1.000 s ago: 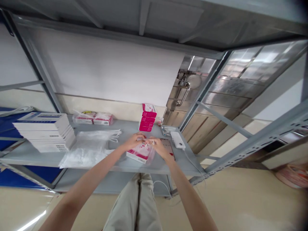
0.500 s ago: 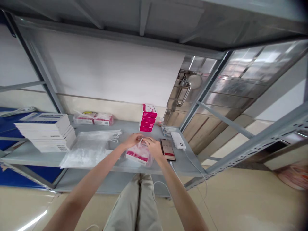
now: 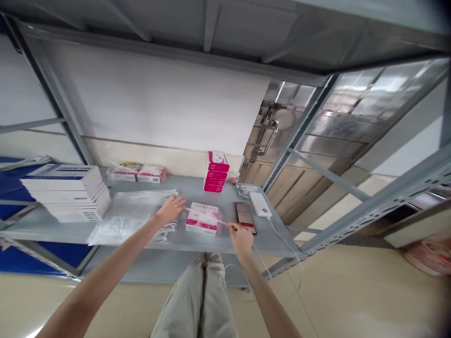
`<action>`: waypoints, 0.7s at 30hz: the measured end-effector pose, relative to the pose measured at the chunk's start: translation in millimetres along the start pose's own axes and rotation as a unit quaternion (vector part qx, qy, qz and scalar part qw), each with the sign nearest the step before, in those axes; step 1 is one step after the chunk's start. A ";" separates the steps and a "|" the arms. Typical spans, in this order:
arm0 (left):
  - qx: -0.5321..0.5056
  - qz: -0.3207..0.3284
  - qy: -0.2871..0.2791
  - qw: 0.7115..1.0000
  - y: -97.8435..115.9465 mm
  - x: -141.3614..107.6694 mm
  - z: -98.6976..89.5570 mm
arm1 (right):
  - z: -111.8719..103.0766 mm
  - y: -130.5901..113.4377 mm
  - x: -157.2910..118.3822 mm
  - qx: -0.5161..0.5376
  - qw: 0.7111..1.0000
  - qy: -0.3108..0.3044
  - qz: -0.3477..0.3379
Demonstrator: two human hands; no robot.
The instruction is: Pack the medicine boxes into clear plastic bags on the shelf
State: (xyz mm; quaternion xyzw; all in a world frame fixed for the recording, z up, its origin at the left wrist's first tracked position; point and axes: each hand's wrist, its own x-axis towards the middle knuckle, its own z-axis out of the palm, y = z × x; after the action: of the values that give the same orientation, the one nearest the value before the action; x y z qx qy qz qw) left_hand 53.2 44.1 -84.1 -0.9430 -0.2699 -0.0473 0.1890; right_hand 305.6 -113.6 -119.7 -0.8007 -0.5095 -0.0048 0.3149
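Observation:
A pink and white box (image 3: 202, 226) lies in a clear plastic drawstring bag (image 3: 220, 229) near the shelf's front edge. The bag's white drawstring (image 3: 215, 219) is stretched across the top of the box. At its right end, my right hand (image 3: 241, 239) pinches the string with closed fingers, just beside the phone. My left hand (image 3: 171, 209) grips the other end, over the edge of a pile of flat clear drawstring bags (image 3: 128, 213). Part of the left fingers' hold is hard to make out.
White boxes (image 3: 70, 197) are stacked at the left. Bagged pink boxes (image 3: 137, 173) lie at the back. A stack of pink boxes (image 3: 216, 172) stands behind the bagged box. To the right are a phone (image 3: 245, 217), a white device (image 3: 260, 204) and cables; a metal upright (image 3: 299, 134) rises beyond.
My hands were together over the bagged box; they have moved apart, left and right, pulling the drawstring taut. The bag now lies flatter around the box.

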 end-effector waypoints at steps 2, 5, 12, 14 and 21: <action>0.007 0.019 -0.021 1.000 0.8 -8.4 9.6 | -2.2 3.8 -5.6 -0.042 0.998 -0.039 0.015; 0.005 0.019 -0.029 0.999 5.6 -11.5 13.8 | -5.7 1.6 -6.4 -0.075 0.995 -0.056 0.034; -0.096 -0.078 0.012 0.992 8.2 -12.6 -3.1 | -17.3 -7.3 13.1 -0.058 0.991 -0.079 -0.092; -0.155 -0.082 0.004 0.984 16.0 -9.9 -6.5 | -14.6 -16.5 21.7 -0.069 0.972 -0.134 -0.182; -0.200 0.019 -0.085 0.976 56.1 18.7 22.2 | 18.1 -53.3 52.9 -0.129 0.902 -0.364 -0.190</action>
State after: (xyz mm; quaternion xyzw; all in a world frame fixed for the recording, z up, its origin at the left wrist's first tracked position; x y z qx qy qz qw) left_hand 98.4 17.8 -119.5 -0.9672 -0.2522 -0.0169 -0.0265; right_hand 281.7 -46.3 -90.2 -0.6681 -0.7264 0.1615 -0.0057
